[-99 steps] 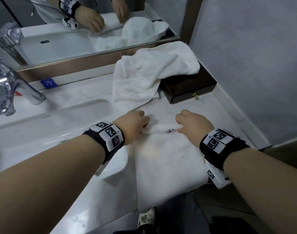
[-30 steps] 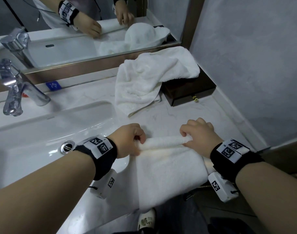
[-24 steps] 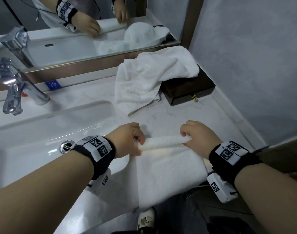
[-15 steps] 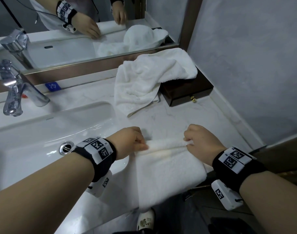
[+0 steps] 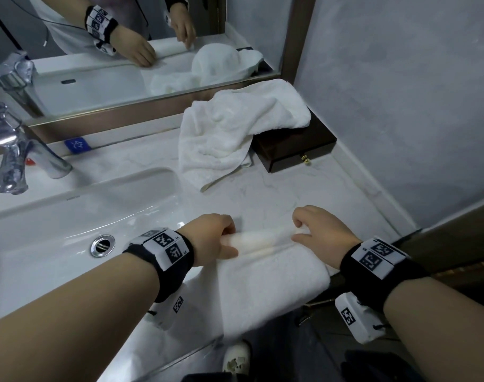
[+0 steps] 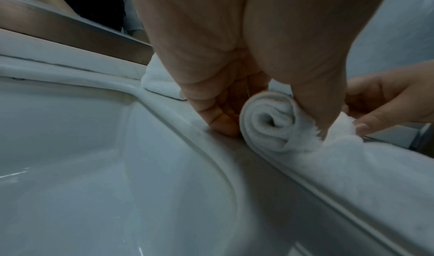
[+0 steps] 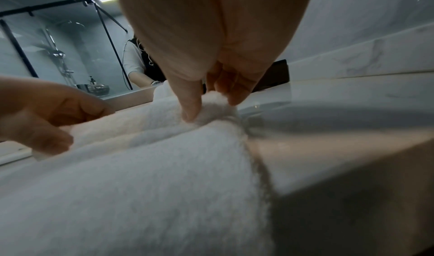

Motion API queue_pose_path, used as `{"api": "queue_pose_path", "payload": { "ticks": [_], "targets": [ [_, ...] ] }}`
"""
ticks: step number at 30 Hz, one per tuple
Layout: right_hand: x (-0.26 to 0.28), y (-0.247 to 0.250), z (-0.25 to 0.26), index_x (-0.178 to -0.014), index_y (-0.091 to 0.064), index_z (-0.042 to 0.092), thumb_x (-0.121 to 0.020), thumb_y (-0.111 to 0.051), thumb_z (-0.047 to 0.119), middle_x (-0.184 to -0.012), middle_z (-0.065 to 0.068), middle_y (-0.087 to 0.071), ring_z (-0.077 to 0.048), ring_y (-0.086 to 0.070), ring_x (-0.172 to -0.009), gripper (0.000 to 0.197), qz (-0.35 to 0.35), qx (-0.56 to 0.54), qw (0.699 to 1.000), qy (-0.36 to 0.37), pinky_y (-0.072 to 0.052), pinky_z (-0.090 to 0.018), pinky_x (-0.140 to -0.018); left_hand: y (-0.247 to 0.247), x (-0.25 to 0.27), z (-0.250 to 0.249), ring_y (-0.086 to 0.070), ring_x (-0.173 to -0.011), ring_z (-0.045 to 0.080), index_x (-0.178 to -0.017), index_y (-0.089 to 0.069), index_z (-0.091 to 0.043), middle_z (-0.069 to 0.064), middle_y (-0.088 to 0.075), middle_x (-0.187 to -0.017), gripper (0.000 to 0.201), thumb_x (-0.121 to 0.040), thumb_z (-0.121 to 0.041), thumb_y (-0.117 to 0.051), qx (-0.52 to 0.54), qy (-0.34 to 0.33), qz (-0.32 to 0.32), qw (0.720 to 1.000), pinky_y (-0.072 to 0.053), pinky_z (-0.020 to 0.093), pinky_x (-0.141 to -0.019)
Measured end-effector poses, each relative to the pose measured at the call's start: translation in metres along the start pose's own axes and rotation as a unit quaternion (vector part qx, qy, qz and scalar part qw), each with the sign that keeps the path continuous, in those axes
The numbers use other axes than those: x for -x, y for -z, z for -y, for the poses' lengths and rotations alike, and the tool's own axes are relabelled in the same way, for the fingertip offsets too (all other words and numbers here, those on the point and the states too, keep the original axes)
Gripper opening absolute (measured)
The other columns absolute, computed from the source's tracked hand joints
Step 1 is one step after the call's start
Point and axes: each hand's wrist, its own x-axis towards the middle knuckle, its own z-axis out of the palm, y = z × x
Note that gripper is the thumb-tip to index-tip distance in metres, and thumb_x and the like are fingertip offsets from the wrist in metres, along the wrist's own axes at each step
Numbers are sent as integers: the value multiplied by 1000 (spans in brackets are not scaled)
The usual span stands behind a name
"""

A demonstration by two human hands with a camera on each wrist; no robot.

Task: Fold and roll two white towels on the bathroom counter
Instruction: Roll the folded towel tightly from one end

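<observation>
On the tabletop beside the sink, a folded white towel lies with its near part hanging over the front edge, and its far end is wound into a small roll. Both hands are grasping that roll: the left hand pinches its left end between thumb and fingers, and the right hand pinches the right end the same way, thumb on the near side and fingers curled over the far side. The left wrist view shows the spiral fairly snug but with a small hollow at its core.

Several things could spoil it from here, as I judge it. If one hand turns faster than the other, the roll would likely go cone-shaped and the edges would stop lining up. If the pinch loosens, the springy terry could unwind, since only a few turns are made. The hanging part may drag the cloth toward the front edge, skewing the roll. The left end sits just beside the sink rim, so a sideways drift could tip it into the basin.

A second towel lies crumpled farther back, draped partly over a dark box, not yet folded
</observation>
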Motion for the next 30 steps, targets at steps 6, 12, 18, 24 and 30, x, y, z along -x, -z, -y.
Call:
{"api": "queue_pose_path", "payload": {
  "ticks": [6,12,18,24,30],
  "targets": [
    [2,-4,0,-117,-59,21,-90,-60,13,-118,8,-49,-13,-39,-114,28,34,-4,999,4,-32,-26,-102,-3,0,-3,-55,-94,14,-119,-61,-25,-9,-57,-106,43,-81,-40,-75,-23,-17,9,1000,-46,27,-82],
    [6,-16,-5,-104,-62,19,-84,-63,2,-101,16,-37,-10,-41,-106,26,-14,-7,1000,9,-30,-13,-92,-4,-1,0,-56,-86,11,-110,-64,-29,-12,-58,-97,36,-77,-39,-76,-21,-20,2,1000,-45,25,-75],
    [5,-23,-7,-82,-49,21,-79,-60,0,-97,9,-51,-14,-38,-99,24,-20,66,997,44,-41,-24,-86,-12,-1,-5,-56,-78,10,-101,-59,-30,-14,-56,-84,27,-78,-40,-68,-84,-57,9,995,-38,22,-62],
    [10,-23,-10,-82,-50,19,-80,-57,1,-104,12,-49,-13,-43,-102,20,-19,36,998,54,-41,-24,-88,-23,6,-4,-53,-102,21,-117,-49,-23,-3,-54,-114,38,-87,-45,-56,-205,-96,-27,974,-44,34,-89],
    [25,-19,-12,-87,-64,23,-89,-65,25,-133,18,-39,6,-44,-116,3,-14,-116,993,-9,-29,-1,-91,-32,10,-5,-47,-112,24,-128,-44,-20,1,-49,-126,44,-92,-46,-45,-303,-117,-94,941,-30,35,-96]
  ]
}}
